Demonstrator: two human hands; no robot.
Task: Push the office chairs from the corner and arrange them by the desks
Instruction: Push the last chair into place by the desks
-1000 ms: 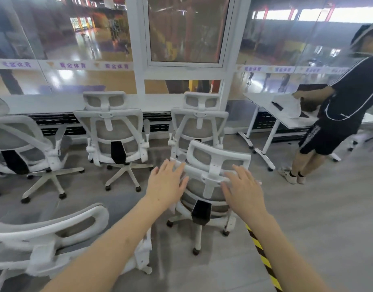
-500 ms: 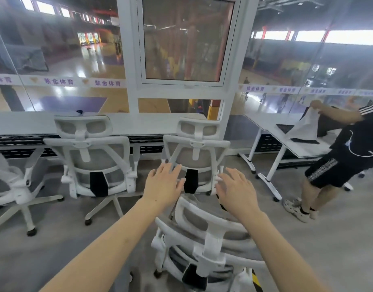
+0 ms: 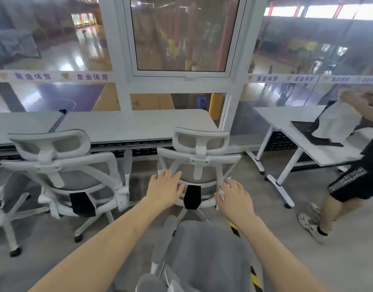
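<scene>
Both hands are open with the fingers spread. The left hand (image 3: 165, 189) and the right hand (image 3: 234, 197) reach toward the backrest of a white mesh office chair (image 3: 199, 165), which faces the long white desk (image 3: 126, 125). A grey chair seat (image 3: 204, 253) lies below the forearms.

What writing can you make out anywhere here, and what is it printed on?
"紫金体育", purple, twice on the white strip across the left glass wall.
The same-style purple text on the strip across the right glass is too blurred to read for certain.
No legible writing on the chairs, desks or clothing.
</scene>
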